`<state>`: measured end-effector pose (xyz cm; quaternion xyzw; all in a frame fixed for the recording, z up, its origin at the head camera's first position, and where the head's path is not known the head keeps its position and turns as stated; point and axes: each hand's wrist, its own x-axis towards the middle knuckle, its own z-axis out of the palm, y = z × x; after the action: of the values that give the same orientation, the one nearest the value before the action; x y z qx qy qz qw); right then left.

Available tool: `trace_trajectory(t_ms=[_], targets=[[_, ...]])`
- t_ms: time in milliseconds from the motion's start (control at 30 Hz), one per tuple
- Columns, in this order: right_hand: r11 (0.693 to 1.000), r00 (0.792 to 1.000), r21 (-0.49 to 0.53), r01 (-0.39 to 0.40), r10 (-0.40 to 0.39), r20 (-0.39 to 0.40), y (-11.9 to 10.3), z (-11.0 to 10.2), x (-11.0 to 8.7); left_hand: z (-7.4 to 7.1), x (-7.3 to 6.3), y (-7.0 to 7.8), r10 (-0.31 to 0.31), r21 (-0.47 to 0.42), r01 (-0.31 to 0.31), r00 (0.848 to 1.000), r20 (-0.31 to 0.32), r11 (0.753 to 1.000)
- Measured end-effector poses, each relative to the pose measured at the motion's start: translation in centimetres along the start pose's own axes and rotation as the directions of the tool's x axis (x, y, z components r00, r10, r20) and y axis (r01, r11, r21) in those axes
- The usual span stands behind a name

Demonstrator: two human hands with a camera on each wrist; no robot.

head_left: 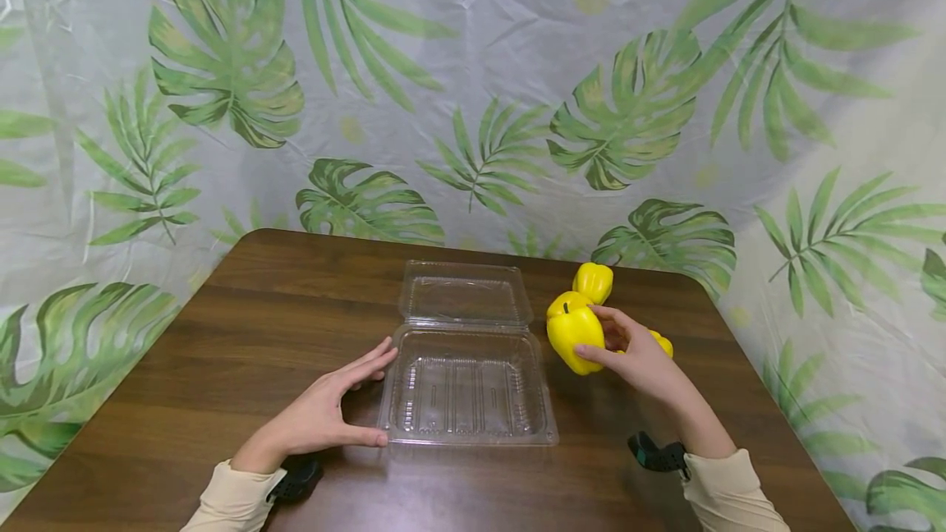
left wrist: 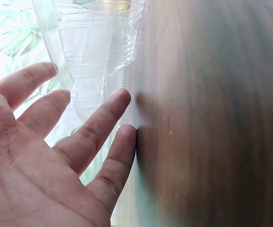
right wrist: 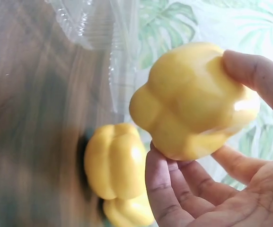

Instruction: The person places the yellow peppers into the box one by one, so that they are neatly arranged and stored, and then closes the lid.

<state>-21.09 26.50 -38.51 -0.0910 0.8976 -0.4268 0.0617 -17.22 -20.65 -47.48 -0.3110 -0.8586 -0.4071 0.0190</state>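
Note:
My right hand [head_left: 641,355] grips a yellow bell pepper [head_left: 575,338] between thumb and fingers, to the right of a clear plastic clamshell container [head_left: 467,438]. In the right wrist view that pepper [right wrist: 188,101] is held up off the table, its lobed end toward the camera. The container lies with its lid [head_left: 466,294] folded back, its tray bare inside. At the tray's left edge my left hand [head_left: 321,410] spreads its fingers, thumb near the front corner and fingertips along the rim. In the left wrist view, its straight fingers [left wrist: 91,132] meet the container wall [left wrist: 98,42].
More yellow peppers are on the table to the right: one at the back [head_left: 594,282], one partly behind the held pepper [head_left: 565,300], and one mostly hidden by my right hand [head_left: 661,342]. The brown wooden table [head_left: 296,302] ends at a leaf-print curtain [head_left: 488,64].

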Motion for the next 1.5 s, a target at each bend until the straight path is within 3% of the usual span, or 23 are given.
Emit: trace_trajectory(t_ms=[400, 767, 1500], targets=[[0.998, 0.994, 0.005, 0.07, -0.071, 0.079, -2.0, 0.6, 1.9, 0.0, -0.1, 0.1, -0.002, 0.002, 0.002, 1.0, 0.001, 1.0], [0.991, 0.987, -0.079, 0.111, -0.1, 0.128, -4.0, 1.4, 3.6, 0.0, 0.0, 0.1, -0.004, 0.02, 0.004, 1.0, 0.006, 1.0], [0.957, 0.932, -0.117, 0.266, -0.224, 0.284, -7.2, 4.7, 6.3, -0.1, 0.0, -0.1, 0.014, 0.015, -0.014, 1.0, 0.005, 1.0]])
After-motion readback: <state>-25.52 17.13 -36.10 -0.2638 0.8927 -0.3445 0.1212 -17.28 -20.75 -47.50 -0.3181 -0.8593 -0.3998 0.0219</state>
